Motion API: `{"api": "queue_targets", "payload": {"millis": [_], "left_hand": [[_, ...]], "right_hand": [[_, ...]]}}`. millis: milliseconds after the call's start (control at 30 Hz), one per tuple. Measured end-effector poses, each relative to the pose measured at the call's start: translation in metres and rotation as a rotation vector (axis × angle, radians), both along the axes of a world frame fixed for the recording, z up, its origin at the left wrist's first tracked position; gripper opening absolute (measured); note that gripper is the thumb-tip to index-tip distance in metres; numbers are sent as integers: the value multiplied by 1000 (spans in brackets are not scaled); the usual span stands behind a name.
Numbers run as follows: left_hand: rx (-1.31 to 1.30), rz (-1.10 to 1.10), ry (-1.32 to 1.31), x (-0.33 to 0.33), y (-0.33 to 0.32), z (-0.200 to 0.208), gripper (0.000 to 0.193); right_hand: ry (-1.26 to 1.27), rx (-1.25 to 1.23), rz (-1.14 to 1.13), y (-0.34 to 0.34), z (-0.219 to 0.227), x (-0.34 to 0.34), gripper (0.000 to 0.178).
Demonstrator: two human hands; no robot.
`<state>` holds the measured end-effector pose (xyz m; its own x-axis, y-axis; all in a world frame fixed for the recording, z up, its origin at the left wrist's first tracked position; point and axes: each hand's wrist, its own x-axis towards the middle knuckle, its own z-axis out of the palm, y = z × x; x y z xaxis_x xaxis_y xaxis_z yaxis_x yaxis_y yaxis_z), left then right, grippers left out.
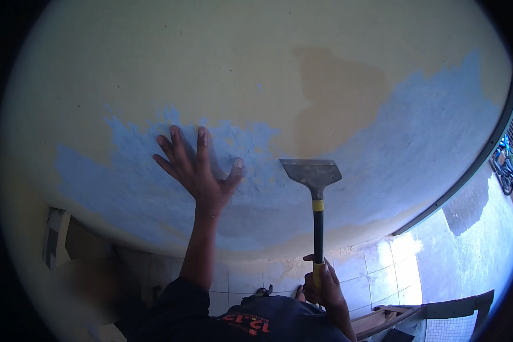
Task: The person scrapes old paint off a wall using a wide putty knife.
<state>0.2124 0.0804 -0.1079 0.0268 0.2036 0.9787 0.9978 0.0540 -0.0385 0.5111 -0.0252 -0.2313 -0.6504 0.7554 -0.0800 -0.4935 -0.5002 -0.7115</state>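
Note:
My left hand (195, 170) lies on the wall with its fingers spread, over a bluish-grey patch where the cream paint is off. In my right hand (326, 289) is the yellow lower grip of a long-handled scraper (318, 228), fingers wrapped round it. The scraper points up, and its wide metal blade is at the lower edge of the remaining cream paint (325, 122). Whether the blade touches the wall I cannot tell. Ragged paint edges run along the top of the bare patch (382, 171), and a darker stain or shadow shows above the blade.
Pale floor tiles (382, 273) with paint flakes lie along the wall's foot. A wooden frame (387, 319) stands at the lower right. Beyond the wall's dark right edge (456, 196) is a blue motorbike (504, 165). At the lower left is a boxy object (57, 236) beside a blurred shape.

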Motion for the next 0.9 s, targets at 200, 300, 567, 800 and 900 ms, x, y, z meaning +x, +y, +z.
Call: {"api": "queue_targets", "payload": {"millis": [200,300,567,800,900], "left_hand": [[-67,50,14,-4,-6,-4,82],[-77,26,0,-3,-9,2,82],[-100,-55,-55,-1,-9,-1,74],[-66,-62,-56,-1,-4,-1,74],[-76,-55,-49,-1,-4,-2,73]], "right_hand": [[5,131,3,14,-3,-5,52],[-77,134,-12,18,7,-19,59],[62,-43,66,0,-20,-20,53],[53,-56,-32,-11,-21,-27,48],[145,23,-14,0,-6,-40,45]]}}
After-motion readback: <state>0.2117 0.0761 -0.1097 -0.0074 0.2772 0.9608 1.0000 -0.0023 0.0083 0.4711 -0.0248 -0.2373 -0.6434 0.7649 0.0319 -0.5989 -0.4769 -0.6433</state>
